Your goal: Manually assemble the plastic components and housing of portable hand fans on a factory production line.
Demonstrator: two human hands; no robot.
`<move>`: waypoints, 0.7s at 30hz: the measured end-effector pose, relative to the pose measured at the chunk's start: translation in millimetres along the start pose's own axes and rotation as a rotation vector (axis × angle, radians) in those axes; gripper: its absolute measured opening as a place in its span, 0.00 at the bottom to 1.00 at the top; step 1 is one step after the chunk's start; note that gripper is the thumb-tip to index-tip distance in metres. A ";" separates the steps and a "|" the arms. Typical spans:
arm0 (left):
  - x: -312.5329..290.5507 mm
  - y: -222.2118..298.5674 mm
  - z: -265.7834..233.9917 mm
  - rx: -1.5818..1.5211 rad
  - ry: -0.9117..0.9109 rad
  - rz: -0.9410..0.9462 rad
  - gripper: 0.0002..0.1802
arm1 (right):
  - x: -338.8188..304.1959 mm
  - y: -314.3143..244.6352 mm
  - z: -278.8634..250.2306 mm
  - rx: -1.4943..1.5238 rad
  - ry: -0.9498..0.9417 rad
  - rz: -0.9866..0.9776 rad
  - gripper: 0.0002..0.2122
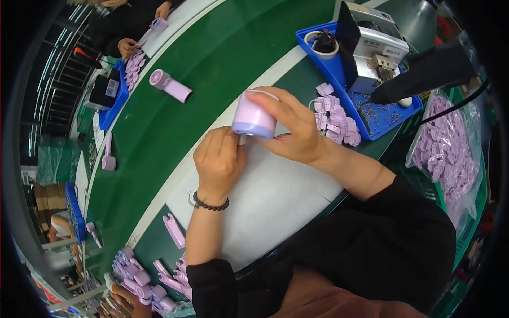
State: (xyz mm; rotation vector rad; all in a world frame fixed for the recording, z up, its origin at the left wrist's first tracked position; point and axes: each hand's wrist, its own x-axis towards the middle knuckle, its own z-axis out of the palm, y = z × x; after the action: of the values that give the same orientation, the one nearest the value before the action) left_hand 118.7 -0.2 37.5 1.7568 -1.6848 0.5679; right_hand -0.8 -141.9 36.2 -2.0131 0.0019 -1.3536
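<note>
My right hand [297, 127] is wrapped around a lilac fan head [254, 116], a short round housing with a bluish-purple rim, tilted above the white work mat [275, 191]. Against the rim's left side is my left hand [217, 159], its fingers curled and pinched together. What sits between those fingertips is hidden. A dark beaded bracelet circles the left wrist. Beyond my hands, a lilac handheld fan [169, 86] lies on the green belt [212, 69]. Right of my right hand is a pile of small lilac plastic pieces [336, 119].
A blue tray [379, 127] at the far right holds loose screws and a metal-cased machine [376, 50]. A clear bag of lilac parts [448, 146] stands at the right. Lilac handle shells [174, 230] and fan heads [132, 273] lie at lower left. Co-workers' hands [127, 47] show across the belt.
</note>
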 end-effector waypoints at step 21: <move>-3.3 6.7 19.7 -0.645 -0.073 -0.530 0.19 | 3.2 -2.8 -9.2 0.328 -0.100 0.496 0.32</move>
State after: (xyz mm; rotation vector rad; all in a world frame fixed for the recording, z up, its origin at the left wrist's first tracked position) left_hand 109.5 -11.4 22.3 1.6301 -1.1735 -0.2581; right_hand -7.8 -146.0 42.2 -1.6573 0.2074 -0.8742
